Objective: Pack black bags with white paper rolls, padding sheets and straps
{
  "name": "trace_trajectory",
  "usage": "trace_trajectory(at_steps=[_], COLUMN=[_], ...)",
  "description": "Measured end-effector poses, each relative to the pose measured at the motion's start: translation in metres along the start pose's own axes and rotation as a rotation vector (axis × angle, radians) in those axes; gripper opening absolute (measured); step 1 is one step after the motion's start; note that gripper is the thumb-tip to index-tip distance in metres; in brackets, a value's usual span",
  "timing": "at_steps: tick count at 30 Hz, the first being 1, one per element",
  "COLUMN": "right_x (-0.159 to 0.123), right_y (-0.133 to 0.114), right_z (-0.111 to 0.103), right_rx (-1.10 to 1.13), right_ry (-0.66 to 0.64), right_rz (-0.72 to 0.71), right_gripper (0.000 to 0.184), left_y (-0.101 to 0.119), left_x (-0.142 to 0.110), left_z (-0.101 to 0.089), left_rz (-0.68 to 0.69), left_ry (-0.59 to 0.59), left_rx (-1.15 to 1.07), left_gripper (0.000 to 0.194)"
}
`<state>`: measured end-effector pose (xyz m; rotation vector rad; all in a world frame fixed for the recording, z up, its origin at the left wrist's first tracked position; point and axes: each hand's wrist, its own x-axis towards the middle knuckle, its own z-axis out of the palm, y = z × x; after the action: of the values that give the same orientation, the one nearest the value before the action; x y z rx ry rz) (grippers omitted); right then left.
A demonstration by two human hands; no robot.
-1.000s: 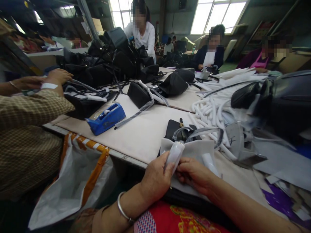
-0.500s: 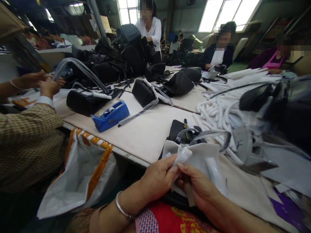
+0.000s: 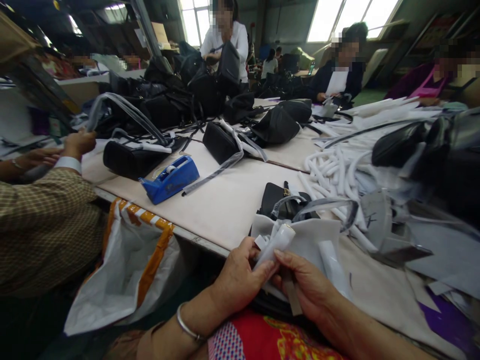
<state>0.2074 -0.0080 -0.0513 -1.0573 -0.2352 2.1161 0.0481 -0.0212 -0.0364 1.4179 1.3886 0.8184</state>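
Observation:
My left hand (image 3: 240, 275) is closed round the lower part of a white plastic-wrapped strap (image 3: 280, 239), whose end points up and away from me. My right hand (image 3: 305, 285) pinches the same piece from the right, thumb on top. Below the right fingers hangs a flat grey-brown strip (image 3: 291, 295); where it begins is hidden. Just beyond both hands lies a black handbag (image 3: 273, 200) with a gold buckle, partly covered by a pale grey sheet (image 3: 311, 232). Clear-wrapped handles (image 3: 326, 206) arch over it. A white tube-like piece (image 3: 332, 265) rests on the sheet.
A blue tape dispenser (image 3: 170, 179) stands left of centre. White foam tubes (image 3: 337, 175) pile up at right, near a grey metal holder (image 3: 382, 225). More black bags (image 3: 277, 125) lie behind. A white sack (image 3: 112, 285) hangs open below the edge. A co-worker's sleeve (image 3: 45, 200) is at left.
My left fingers have shifted down and left, exposing more of the wrapped strap. My right hand has hardly moved. At the back, a person has raised a black bag; the left co-worker's hands have lowered.

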Motion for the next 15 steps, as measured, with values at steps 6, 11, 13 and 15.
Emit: trace_trajectory(at_steps=[6,11,13,15], right_x=[-0.015,-0.025,-0.021,-0.015], right_y=[-0.023,-0.032,-0.03,-0.028], right_z=[0.002,-0.007,-0.012,-0.016], right_rx=[-0.211,-0.379,-0.454,-0.546], right_ry=[-0.038,-0.052,0.01,0.061], right_rz=[0.034,0.058,0.065,0.038], right_gripper=[0.025,0.022,0.019,0.024], left_y=[0.001,-0.006,-0.008,-0.007], left_x=[0.006,0.007,0.007,0.008], left_z=[-0.001,-0.004,-0.005,-0.006], left_rz=[0.006,-0.027,-0.02,-0.015], left_ry=[-0.046,-0.066,-0.076,-0.095], left_rx=[-0.155,-0.161,-0.145,-0.134], left_gripper=[0.031,0.031,0.032,0.033])
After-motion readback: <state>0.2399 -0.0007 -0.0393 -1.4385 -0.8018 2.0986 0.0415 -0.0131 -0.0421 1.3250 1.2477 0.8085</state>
